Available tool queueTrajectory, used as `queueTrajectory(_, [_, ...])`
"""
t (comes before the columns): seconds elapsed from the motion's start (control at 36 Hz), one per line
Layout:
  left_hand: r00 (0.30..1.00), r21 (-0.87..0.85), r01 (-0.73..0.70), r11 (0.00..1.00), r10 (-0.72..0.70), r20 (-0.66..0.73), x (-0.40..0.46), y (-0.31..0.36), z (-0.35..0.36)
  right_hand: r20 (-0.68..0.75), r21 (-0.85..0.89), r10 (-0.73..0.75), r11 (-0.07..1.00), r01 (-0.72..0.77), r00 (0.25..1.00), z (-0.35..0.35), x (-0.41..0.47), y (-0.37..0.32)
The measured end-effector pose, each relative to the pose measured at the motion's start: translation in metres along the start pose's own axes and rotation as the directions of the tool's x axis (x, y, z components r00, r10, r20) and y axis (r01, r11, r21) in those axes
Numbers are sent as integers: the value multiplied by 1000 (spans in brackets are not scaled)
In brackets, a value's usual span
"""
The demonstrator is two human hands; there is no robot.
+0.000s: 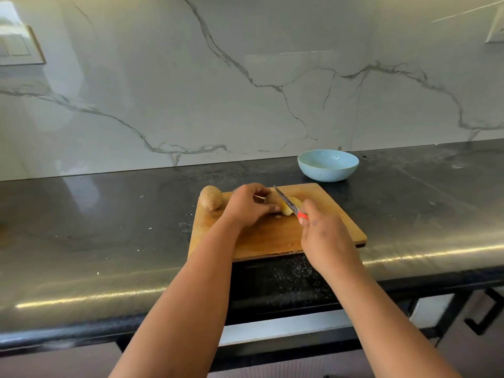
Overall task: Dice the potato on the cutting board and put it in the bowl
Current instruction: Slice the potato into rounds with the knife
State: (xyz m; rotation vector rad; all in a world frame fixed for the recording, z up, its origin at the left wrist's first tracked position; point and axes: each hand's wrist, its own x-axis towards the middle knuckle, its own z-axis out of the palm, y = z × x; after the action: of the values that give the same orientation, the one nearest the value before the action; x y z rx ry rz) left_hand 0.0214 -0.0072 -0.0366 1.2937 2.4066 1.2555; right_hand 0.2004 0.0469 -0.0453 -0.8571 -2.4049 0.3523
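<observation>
While L hand [249, 205] curls over the potato [275, 199] mid-board [272, 236], pinning it, R hand [324, 236] grips the knife [287, 201] by its red handle, blade resting across the cut end. 2nd potato [210, 197], whole, sits at board's far-left corner. Bowl [328, 165] stands on surface [109, 214] behind board, apart from it.

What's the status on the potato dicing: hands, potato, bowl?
Left hand holds the cut brown potato on the wooden cutting board. Right hand grips the red-handled knife, blade in potato. Light blue bowl empty. Second whole potato on board, clear of blade.
</observation>
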Motion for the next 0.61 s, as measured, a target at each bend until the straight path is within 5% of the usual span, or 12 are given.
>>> queueTrajectory(0.61, [999, 63, -41, 997, 43, -29, 8, -7, 1, 64, -13, 32, 999, -31, 997, 6, 34, -30])
